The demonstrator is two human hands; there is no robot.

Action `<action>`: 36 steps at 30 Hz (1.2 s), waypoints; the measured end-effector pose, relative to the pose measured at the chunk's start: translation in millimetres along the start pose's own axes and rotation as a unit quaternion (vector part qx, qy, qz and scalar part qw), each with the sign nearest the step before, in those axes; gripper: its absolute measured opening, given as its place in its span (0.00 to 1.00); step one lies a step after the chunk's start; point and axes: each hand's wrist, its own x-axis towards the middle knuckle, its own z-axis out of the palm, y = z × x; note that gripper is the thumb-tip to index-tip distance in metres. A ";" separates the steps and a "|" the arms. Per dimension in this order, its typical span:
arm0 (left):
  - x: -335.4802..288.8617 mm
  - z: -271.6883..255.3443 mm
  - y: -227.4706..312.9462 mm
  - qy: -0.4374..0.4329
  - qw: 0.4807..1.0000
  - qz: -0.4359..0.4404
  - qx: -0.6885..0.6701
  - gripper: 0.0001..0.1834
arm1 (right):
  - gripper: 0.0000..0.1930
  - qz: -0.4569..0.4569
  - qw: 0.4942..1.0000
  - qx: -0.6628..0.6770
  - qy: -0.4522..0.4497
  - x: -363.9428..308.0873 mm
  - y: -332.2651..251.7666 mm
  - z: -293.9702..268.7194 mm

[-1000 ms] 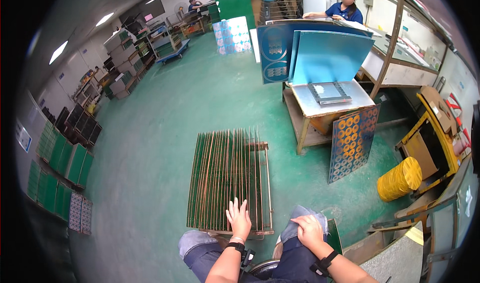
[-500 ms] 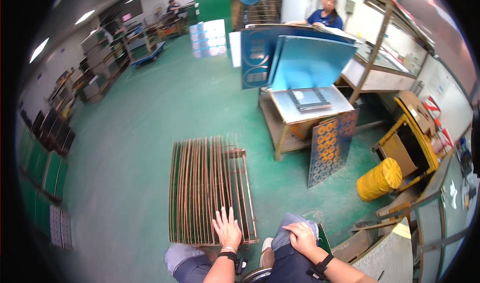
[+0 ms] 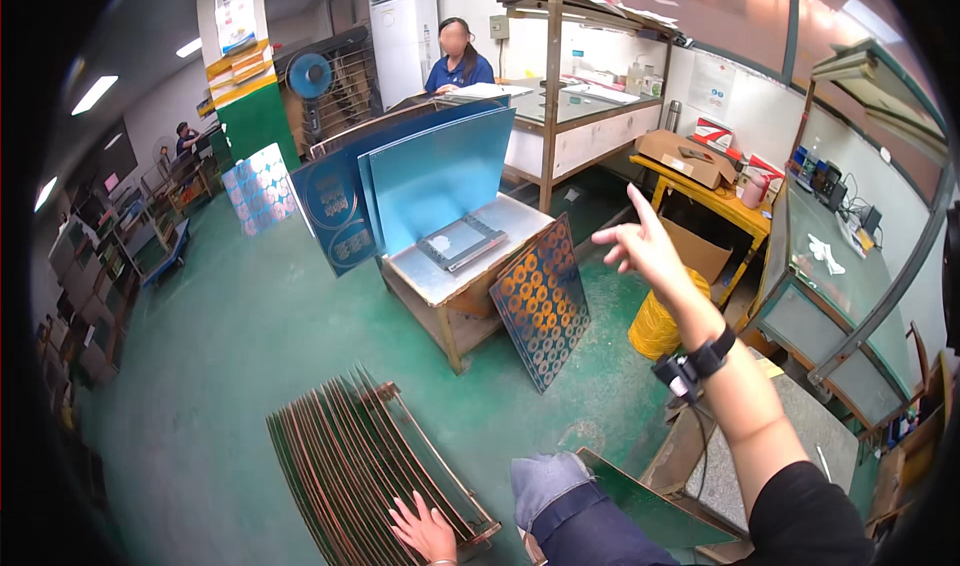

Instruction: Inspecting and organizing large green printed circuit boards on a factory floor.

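Note:
My left hand [image 3: 425, 528] lies flat, fingers spread, on the near end of a metal rack [image 3: 352, 456] that holds several thin copper-edged boards standing on edge on the green floor. My right hand [image 3: 648, 249] is raised in the air with the index finger stretched out toward the back right; it holds nothing. A black band sits on that wrist [image 3: 694, 363]. My knee in blue jeans [image 3: 560, 501] is just right of the rack.
A low wooden table [image 3: 455, 266] carries blue panels and a small frame; a patterned board [image 3: 542, 304] leans on its side. A yellow drum [image 3: 655, 328], cardboard boxes, a yellow bench and glass-topped tables stand at right. A person in blue sits at the back.
My right hand has lifted off my knee and now points up and away. My view has swung right and upward. The left hand stays on the rack.

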 end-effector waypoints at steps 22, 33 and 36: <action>-3.4 -2.3 6.5 0.014 1.000 -0.009 0.015 0.33 | 0.41 0.079 0.996 -0.019 -0.022 0.6 -13.0 -16.4; -4.5 -1.3 6.6 0.009 1.000 -0.008 0.028 0.34 | 0.32 0.035 0.990 0.127 -0.043 -5.7 2.8 -14.5; -3.7 -1.8 7.8 0.013 0.999 -0.005 0.029 0.34 | 0.27 0.048 0.913 0.389 -0.114 -5.5 10.0 -15.1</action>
